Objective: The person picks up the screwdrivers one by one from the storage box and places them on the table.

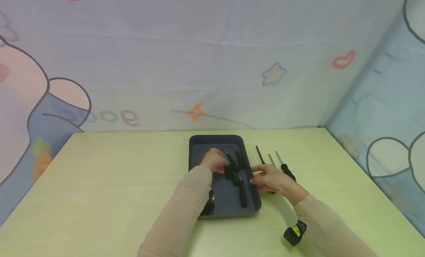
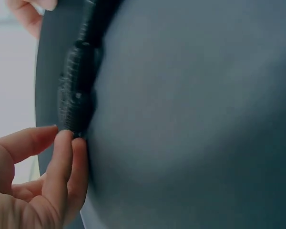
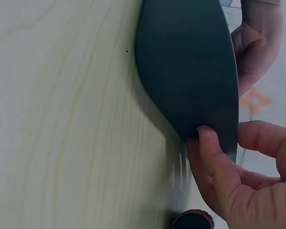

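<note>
A dark grey tray (image 1: 216,139) stands on the table and holds several black-handled screwdrivers (image 1: 243,194) in its right half. My left hand (image 1: 214,161) reaches into the tray. In the left wrist view its fingertips (image 2: 63,138) close in on the end of a black screwdriver handle (image 2: 78,107); the exact contact is partly hidden. At the tray's right side, my right hand (image 1: 272,179) holds the rim. The right wrist view has its fingers on either side of the tray's edge (image 3: 190,71).
Right of the tray lie more screwdrivers (image 1: 286,170), some partly covered by my right hand. The pale wood-grain table (image 1: 116,183) ends at a printed cloth backdrop (image 1: 149,72). A black wrist camera (image 1: 293,235) sits at my right sleeve.
</note>
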### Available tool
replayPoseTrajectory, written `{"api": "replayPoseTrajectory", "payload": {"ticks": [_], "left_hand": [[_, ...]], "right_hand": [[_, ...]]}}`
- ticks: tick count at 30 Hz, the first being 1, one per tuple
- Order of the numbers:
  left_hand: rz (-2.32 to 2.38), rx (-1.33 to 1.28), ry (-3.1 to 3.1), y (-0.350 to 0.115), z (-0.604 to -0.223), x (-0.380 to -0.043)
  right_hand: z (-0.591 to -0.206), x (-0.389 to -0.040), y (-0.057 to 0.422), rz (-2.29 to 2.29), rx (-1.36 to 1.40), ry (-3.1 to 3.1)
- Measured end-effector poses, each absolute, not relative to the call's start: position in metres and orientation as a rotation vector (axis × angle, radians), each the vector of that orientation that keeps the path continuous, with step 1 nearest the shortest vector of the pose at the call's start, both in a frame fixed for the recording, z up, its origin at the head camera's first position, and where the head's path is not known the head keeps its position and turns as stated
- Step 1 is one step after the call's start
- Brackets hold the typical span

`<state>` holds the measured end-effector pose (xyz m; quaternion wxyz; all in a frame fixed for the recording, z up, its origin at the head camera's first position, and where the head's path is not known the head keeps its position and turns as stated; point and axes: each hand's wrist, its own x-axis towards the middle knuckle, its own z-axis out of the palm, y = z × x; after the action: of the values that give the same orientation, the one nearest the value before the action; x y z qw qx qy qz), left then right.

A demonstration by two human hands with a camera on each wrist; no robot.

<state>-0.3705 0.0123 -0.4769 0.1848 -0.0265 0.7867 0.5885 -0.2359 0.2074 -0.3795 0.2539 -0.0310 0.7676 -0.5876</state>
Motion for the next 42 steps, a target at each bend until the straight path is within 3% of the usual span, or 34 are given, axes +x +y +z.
{"api": "replayPoseTrajectory", "payload": {"ticks": [4,8,17,28,42], "left_hand": [[1.498,-0.087,2.426,0.011,-0.409,-0.315],[1.425,-0.061,2.517,0.008,-0.385,-0.291],[1.417,-0.085,2.501,0.005,-0.382,-0.293],[0.990,0.053,2.783,0.005,-0.372,-0.284],[1.050,0.080,2.724,-0.001,-0.373,-0.284]], "right_hand": [[-0.380,-0.236,0.205,-1.596,-0.080,2.078],[-0.379,-0.235,0.203,-1.583,-0.070,2.092],[-0.377,-0.236,0.204,-1.579,-0.062,2.099],[-0.378,-0.237,0.207,-1.584,-0.061,2.097],[-0.379,-0.235,0.208,-1.613,-0.063,2.064]]}}
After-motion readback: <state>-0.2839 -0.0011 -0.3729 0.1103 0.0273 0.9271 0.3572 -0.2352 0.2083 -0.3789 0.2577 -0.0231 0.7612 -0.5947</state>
